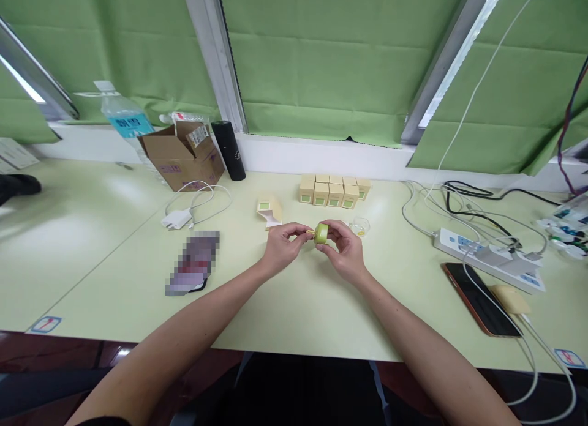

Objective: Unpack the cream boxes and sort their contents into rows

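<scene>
Above the middle of the table, my right hand [344,253] grips a small, rounded green case [321,233] between thumb and fingers. My left hand [282,248] pinches a thin yellow strap-like piece [311,232] at the left side of the case; its exact kind is too small to make out. Just beyond the left hand lies an opened small cream box [269,210] with a green label. A clear plastic piece [360,226] with a yellow spot rests beyond the right hand. Farther back, several closed cream boxes [334,192] stand grouped in rows.
On the left are a white charger [177,219] with its cable, a blurred phone-like item [193,264], a cardboard box [184,156] and a black bottle [228,150]. At right, a power strip [487,259], a phone [480,298] and loose cables lie on the table [285,316].
</scene>
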Available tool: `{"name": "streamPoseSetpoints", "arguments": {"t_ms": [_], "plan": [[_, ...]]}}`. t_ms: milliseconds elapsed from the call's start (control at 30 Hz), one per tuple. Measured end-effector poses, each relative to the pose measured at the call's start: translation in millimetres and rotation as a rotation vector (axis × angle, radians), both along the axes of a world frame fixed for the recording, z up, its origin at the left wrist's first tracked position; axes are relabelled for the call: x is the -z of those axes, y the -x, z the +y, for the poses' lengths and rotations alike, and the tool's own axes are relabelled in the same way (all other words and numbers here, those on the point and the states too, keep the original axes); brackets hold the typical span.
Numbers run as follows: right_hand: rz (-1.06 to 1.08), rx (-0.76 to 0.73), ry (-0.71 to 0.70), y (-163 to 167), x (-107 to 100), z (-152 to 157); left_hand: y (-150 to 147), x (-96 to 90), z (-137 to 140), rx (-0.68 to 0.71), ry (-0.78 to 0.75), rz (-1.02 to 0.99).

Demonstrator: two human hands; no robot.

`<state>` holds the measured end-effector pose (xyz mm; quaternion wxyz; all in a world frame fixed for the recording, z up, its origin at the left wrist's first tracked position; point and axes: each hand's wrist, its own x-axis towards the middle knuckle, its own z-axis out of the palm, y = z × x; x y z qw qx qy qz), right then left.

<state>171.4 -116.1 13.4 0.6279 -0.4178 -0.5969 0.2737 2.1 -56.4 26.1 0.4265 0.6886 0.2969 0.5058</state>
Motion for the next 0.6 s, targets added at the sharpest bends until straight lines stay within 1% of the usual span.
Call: {"name": "streamPoseSetpoints", "arguments": {"t_ms": [133, 300, 433, 533, 600], "plan": [[-0.021, -0.005, -0.016, -0.3, -0.2, -0.5, 0.0, -0.1, -1.1, 0.015, 0.050, -0.025], [-0.044, 0.000, -0.044, 0.3, 0.6, -0.2, -3.1, 2.1, -2.4, 0.051, 0.179, -0.086], [-0.124, 0.036, -0.068, -0.8, 0.3, 0.3, -5.8, 4.8, -0.7, 0.108, 0.286, -0.091], [-0.189, 0.059, -0.082, -2.4, -0.9, 1.3, -6.0, 4.1, 1.7, 0.125, 0.325, -0.103], [-0.212, 0.059, -0.097, -3.3, -1.6, 1.8, -5.5, 2.1, 2.8, 0.133, 0.323, -0.118]]}}
